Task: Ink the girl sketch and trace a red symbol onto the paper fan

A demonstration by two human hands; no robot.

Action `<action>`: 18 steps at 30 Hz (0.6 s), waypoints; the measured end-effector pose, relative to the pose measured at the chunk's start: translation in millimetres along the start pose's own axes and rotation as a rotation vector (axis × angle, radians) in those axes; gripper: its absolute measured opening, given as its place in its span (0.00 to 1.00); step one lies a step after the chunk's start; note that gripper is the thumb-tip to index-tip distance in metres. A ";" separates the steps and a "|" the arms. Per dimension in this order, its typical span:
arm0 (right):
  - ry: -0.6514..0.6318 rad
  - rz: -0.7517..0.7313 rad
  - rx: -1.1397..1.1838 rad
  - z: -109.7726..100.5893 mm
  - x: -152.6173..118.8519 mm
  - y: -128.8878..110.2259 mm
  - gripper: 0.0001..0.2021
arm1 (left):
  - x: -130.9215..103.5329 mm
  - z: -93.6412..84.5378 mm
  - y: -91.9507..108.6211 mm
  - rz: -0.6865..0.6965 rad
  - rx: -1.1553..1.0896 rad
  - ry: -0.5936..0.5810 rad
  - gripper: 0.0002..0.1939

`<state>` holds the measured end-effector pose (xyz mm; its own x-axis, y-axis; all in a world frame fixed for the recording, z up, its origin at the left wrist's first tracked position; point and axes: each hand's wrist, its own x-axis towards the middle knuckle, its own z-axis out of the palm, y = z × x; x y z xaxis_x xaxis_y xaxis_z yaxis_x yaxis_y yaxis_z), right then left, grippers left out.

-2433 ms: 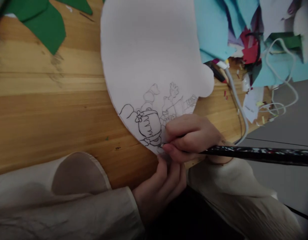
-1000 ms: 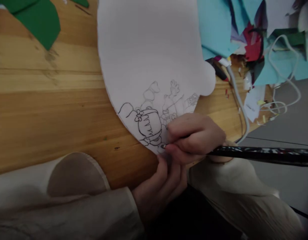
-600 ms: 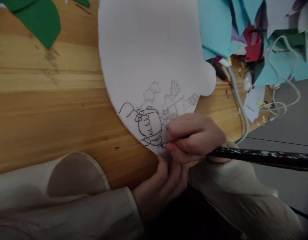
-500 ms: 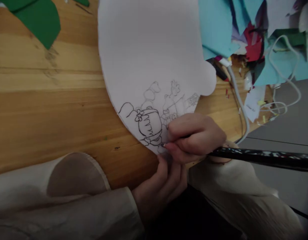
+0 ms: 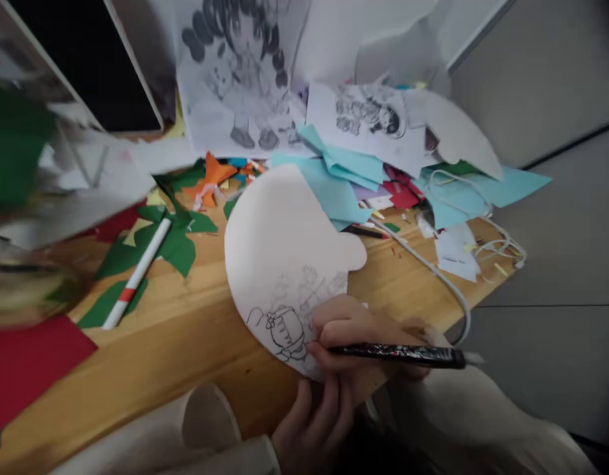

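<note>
A: How far along?
B: White paper cutout mid-frame on worktop. Dark-outlined figure at its lower left looks nearly done; grey sketches alongside are faint, so probably left to darken.
A: Fingers?
B: Right hand: curled snugly round a black patterned pen. Left hand: at cutout's bottom edge; can't tell whether gripping or resting.
A: Versus the earlier frame?
B: View reaches farther: printed drawing at top, white marker at left come in. Both hands keep their posts.

In dim light, a wooden table stands beside a grey surface crossed by dark lines.
</note>
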<state>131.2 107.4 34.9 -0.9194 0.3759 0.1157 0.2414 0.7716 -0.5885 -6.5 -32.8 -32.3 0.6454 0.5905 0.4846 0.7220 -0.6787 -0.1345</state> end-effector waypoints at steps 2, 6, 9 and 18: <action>0.168 -0.007 0.027 -2.2 0.5 -2.7 0.15 | -2.4 6.6 -1.4 -0.018 0.064 0.070 0.18; 0.358 -0.069 -0.169 1.0 -0.9 -1.7 0.14 | -3.6 17.4 -3.4 -0.012 0.128 0.158 0.16; 0.296 -0.099 -0.331 3.1 -1.2 0.1 0.14 | -1.3 22.5 -4.0 -0.025 0.123 0.220 0.16; 0.291 -0.186 -0.380 2.6 -4.6 7.6 0.10 | 3.8 31.6 -5.5 -0.034 0.073 0.293 0.15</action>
<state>136.5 110.2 27.9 -0.8461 0.3001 0.4405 0.2277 0.9507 -0.2103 -0.1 -13.0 -57.1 0.5288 0.4535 0.7175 0.7647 -0.6213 -0.1708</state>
